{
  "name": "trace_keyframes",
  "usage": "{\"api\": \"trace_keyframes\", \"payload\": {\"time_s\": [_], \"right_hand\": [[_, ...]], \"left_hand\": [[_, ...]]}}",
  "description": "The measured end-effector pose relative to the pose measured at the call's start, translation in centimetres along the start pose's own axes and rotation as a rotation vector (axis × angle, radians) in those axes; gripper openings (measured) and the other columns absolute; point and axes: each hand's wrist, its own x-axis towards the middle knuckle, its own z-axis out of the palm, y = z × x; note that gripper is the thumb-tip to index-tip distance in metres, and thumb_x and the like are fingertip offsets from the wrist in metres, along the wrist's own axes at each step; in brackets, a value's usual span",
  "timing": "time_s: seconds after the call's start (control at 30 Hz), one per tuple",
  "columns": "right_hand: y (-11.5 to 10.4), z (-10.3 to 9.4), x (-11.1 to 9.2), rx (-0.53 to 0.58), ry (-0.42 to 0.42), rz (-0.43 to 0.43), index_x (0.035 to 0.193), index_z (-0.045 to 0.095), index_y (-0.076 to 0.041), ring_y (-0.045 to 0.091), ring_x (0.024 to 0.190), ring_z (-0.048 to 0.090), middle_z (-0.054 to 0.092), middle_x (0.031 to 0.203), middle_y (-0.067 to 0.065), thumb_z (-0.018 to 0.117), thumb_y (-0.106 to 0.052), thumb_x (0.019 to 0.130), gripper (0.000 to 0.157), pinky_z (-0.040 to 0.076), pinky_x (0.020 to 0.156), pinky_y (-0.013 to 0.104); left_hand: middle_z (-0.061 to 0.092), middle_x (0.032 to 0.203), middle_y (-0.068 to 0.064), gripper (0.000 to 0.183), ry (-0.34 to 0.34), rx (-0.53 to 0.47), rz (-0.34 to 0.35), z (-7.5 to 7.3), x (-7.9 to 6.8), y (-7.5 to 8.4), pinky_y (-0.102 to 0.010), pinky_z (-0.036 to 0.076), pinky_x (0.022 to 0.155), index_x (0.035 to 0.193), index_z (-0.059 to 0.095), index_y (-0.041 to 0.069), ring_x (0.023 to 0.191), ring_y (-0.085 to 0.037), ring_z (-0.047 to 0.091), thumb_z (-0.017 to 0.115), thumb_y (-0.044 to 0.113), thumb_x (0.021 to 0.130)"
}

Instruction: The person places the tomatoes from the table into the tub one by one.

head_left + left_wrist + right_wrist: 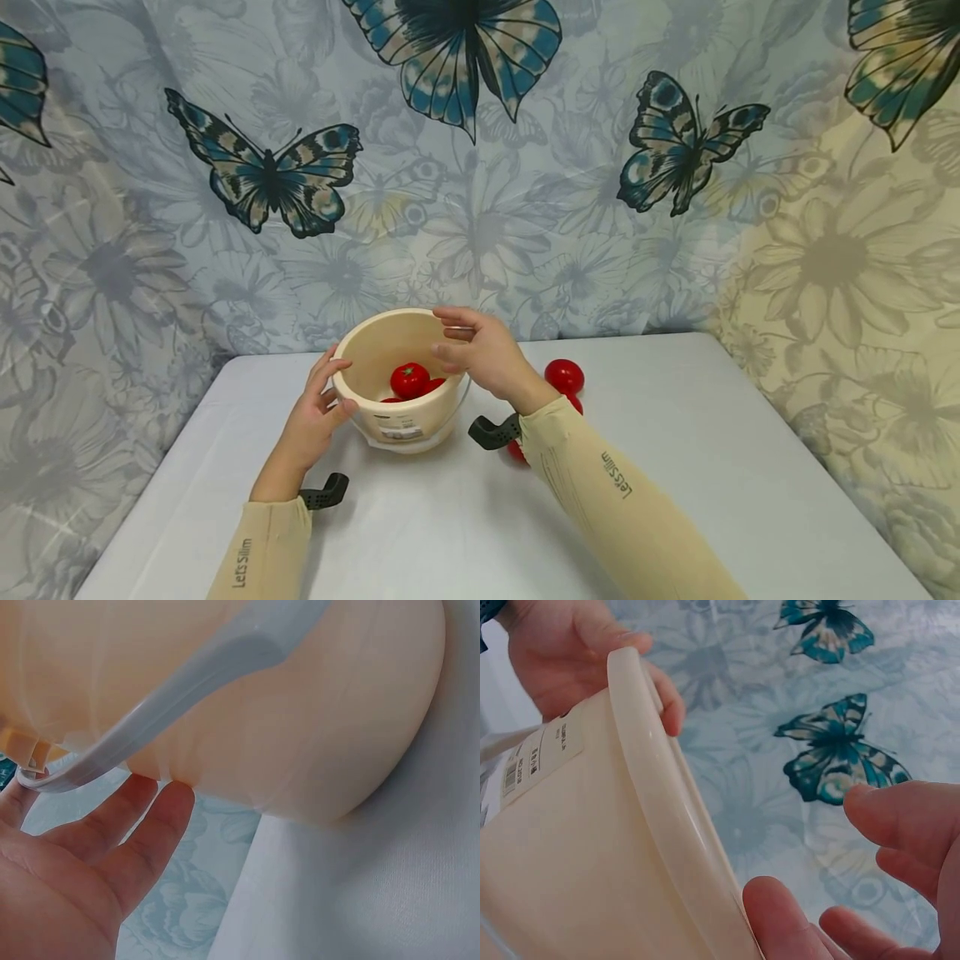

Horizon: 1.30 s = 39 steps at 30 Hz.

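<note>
Toward the far side of a white desk (675, 408), left of centre, a cream bucket (437, 421) sits with red tomatoes (409, 380) inside, its handle (187, 694) hanging low. A person's left hand (315, 412) grips the rim at left; the right hand (491, 358), fingers apart and holding nothing, is at the right rim, contact unclear. Other tomatoes (564, 376) lie to the right, some partly hidden by the right arm (615, 492).

Cream, open-topped bucket (433, 414), pale handle (187, 694) lowered; red tomatoes (410, 379) inside, other tomatoes (564, 376) lying to its right.
</note>
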Motion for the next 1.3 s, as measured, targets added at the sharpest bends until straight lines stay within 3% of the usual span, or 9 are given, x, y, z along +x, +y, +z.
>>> {"api": "trace_keyframes", "payload": {"time_s": [0.2,0.4,0.53,0.73,0.87,0.97,1.13,1.3], "right_hand": [[-0.1,-1.0,-1.1,0.036,0.019,-0.018,0.136,0.061,-0.017,0.025,0.126,0.053,0.057,0.134,0.005,0.075,-0.008,0.089,0.05,0.058,0.078,0.041],[0.5,-3.5,-4.0,0.04,0.087,-0.099,0.137,0.06,-0.017,0.025,0.128,0.052,0.055,0.139,-0.002,0.077,-0.014,0.089,0.051,0.058,0.077,0.041],[1.4,-5.5,-6.3,-0.003,0.109,-0.11,0.141,0.057,-0.014,0.025,0.128,0.052,0.053,0.141,-0.001,0.077,-0.018,0.09,0.055,0.058,0.077,0.041],[3.3,-8.4,-9.9,-0.116,0.135,-0.059,0.141,0.056,-0.014,0.026,0.124,0.056,0.055,0.14,0.005,0.076,-0.019,0.091,0.054,0.056,0.083,0.04],[5.1,-9.5,-11.8,-0.234,0.144,-0.04,0.14,0.057,-0.014,0.029,0.127,0.053,0.059,0.136,0.007,0.076,-0.024,0.091,0.054,0.05,0.095,0.042],[6.6,-10.0,-13.2,-0.281,0.155,-0.001,0.14,0.056,-0.014,0.032,0.13,0.049,0.059,0.135,0.009,0.076,-0.024,0.09,0.055,0.048,0.097,0.046],[9.4,-10.4,-15.0,-0.245,0.16,0.106,0.142,0.055,-0.014,0.034,0.132,0.047,0.053,0.142,0.012,0.077,-0.021,0.089,0.057,0.052,0.092,0.043],[11.7,-10.3,-15.4,-0.144,0.12,0.129,0.142,0.053,-0.007,0.039,0.134,0.043,0.046,0.147,0.016,0.077,-0.016,0.088,0.06,0.055,0.086,0.035]], "left_hand": [[0.004,0.165,-0.009,0.054,0.004,-0.004,0.011,0.0,-0.1,-0.1,-0.018,0.045,0.092,0.143,0.039,-0.002,0.131,-0.059,0.034,0.065,0.008,0.097],[0.003,0.165,-0.008,0.054,0.001,-0.015,0.012,0.0,0.1,-0.1,-0.018,0.045,0.092,0.144,0.038,-0.002,0.131,-0.059,0.034,0.065,0.006,0.097],[0.005,0.164,-0.01,0.054,0.008,-0.013,0.017,0.0,0.2,0.1,-0.018,0.045,0.093,0.143,0.039,-0.002,0.131,-0.06,0.033,0.065,0.006,0.097],[0.005,0.164,-0.01,0.054,0.003,-0.01,0.007,0.1,0.1,0.1,-0.017,0.044,0.093,0.143,0.039,-0.002,0.132,-0.059,0.033,0.065,0.006,0.097],[0.005,0.164,-0.01,0.055,0.007,-0.01,0.004,0.1,0.0,0.1,-0.017,0.044,0.093,0.143,0.038,-0.003,0.132,-0.06,0.032,0.066,0.006,0.097],[0.005,0.164,-0.009,0.054,0.004,-0.013,0.008,0.1,0.0,0.1,-0.017,0.044,0.093,0.143,0.038,-0.003,0.132,-0.06,0.032,0.065,0.006,0.097],[0.005,0.164,-0.008,0.054,0.004,-0.017,0.017,0.1,0.0,0.1,-0.018,0.044,0.093,0.143,0.038,-0.003,0.132,-0.06,0.032,0.065,0.005,0.097],[0.005,0.164,-0.009,0.054,0.009,-0.005,0.01,0.1,-0.1,0.1,-0.017,0.044,0.093,0.143,0.039,-0.002,0.132,-0.06,0.032,0.066,0.008,0.097]]}}
